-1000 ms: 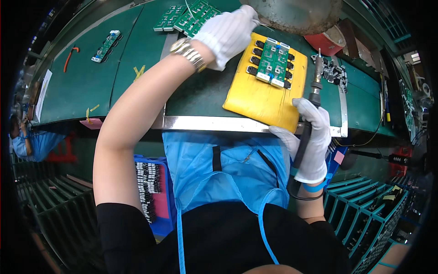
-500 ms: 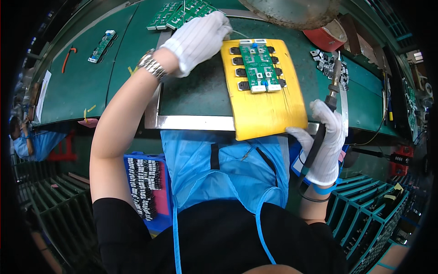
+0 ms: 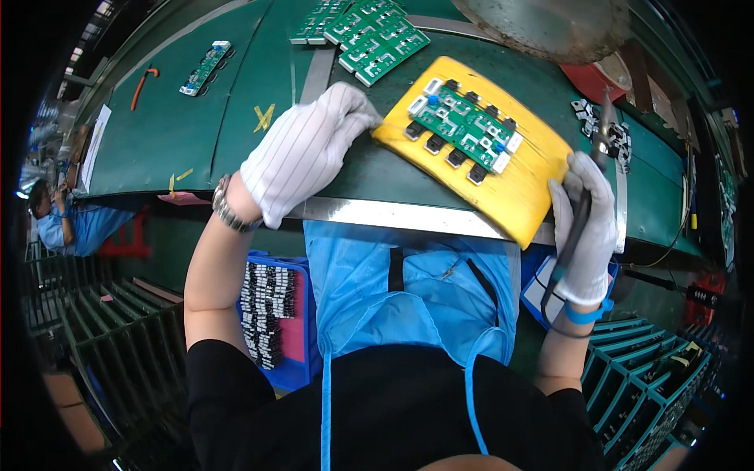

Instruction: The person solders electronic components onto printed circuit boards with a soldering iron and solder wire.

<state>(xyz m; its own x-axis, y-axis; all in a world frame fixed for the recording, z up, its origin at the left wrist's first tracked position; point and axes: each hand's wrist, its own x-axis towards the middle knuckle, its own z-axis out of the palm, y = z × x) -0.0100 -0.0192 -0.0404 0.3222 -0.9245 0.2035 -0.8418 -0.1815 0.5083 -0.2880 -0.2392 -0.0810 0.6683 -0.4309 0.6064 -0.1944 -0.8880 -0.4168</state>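
A yellow pad (image 3: 522, 206) lies tilted on the green bench, its near edge reaching past the metal strip at the bench front. On it rests a green circuit board (image 3: 465, 124) with white connectors at both ends and black components along both long sides. My left hand (image 3: 310, 145), in a white striped glove, is closed with its fingertips at the pad's left corner. My right hand (image 3: 589, 216), also gloved, is wrapped round a soldering iron (image 3: 602, 147) with the tip pointing away from me. Its fingers are against the pad's right end.
Several green boards (image 3: 385, 51) lie at the back. Another board (image 3: 206, 69) and an orange hooked tool (image 3: 141, 88) are at the left. Small metal parts (image 3: 613, 133) sit beyond the iron, near a red roll (image 3: 593, 78). A blue bin (image 3: 294, 369) of components stands below the bench.
The pad has turned clockwise with the board on it. My left hand has come down toward me to the pad's left corner. My right hand still holds the soldering iron.
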